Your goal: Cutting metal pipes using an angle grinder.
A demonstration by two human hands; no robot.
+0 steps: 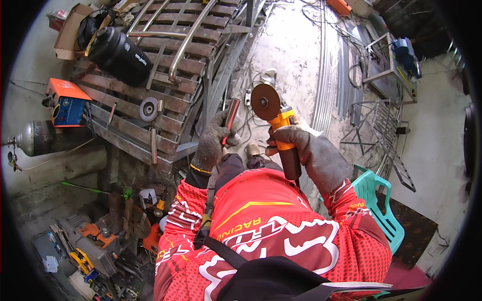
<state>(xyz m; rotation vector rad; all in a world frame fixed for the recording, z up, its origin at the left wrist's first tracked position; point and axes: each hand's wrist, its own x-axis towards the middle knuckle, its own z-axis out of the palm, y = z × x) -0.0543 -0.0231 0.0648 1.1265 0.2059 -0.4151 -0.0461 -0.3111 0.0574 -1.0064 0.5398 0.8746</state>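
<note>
Gripping things, your gloved left hand [213, 139] curls around a short metal bar [231, 119]; your gloved right hand [296, 137] wraps around a yellow grinder [282, 119].

We look down along our own front, where the red jersey [256, 200] spreads over our torso. Our left arm [187, 203] reaches forward, and the left hand [213, 143], in a dark grey glove with a yellow-edged cuff [201, 169], is curled in a grip. Our right arm [346, 198] angles forward and inward; the right hand [291, 136], also in a dark glove, has its fingers wrapped round and pointing leftward. We hold both hands out ahead of our body, well apart from each other, with our dark-trousered legs [231, 166] beneath.
</note>
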